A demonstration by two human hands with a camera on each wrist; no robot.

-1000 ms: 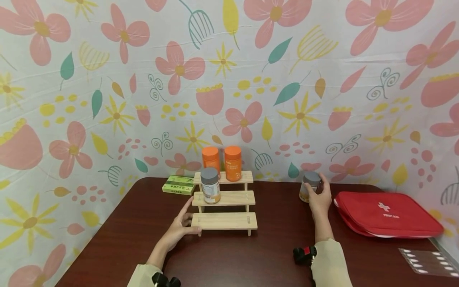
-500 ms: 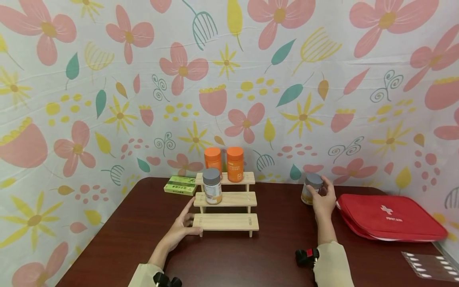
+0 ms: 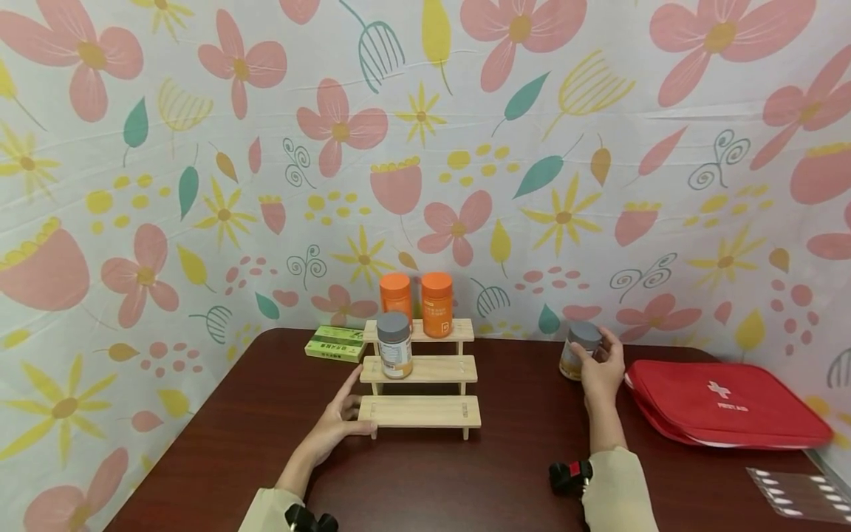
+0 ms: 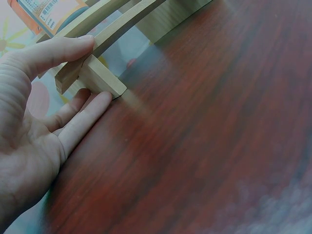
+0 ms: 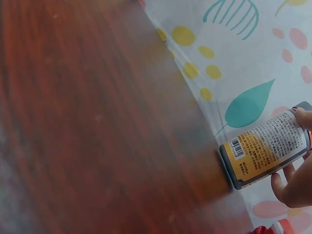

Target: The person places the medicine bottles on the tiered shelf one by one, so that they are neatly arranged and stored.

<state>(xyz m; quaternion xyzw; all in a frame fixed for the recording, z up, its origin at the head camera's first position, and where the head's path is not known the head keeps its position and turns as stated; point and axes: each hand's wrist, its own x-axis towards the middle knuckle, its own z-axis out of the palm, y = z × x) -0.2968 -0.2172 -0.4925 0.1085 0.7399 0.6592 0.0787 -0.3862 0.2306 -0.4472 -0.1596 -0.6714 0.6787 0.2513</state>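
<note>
In the head view my left hand (image 3: 327,430) is at the left side of a three-step wooden stand (image 3: 419,411). Its thumb lies on the lowest step's front edge, while other fingers touch the leg in the left wrist view. On the middle step stands a pill bottle with a grey lid (image 3: 395,346). Two orange bottles, one at the right (image 3: 436,304) and one at the left (image 3: 395,292), occupy the top step. My right hand (image 3: 602,372) grips a second grey-lidded pill bottle (image 5: 263,146). That bottle is upright at the table's back; its base appears to meet the tabletop.
A green medicine box (image 3: 336,343) lies left of the stand. To the right of my right hand is a red first aid bag (image 3: 731,405), with a clear packet of white capsule shapes (image 3: 798,493) nearer me. A flowered cloth (image 3: 505,170) rises behind the dark table (image 3: 505,473).
</note>
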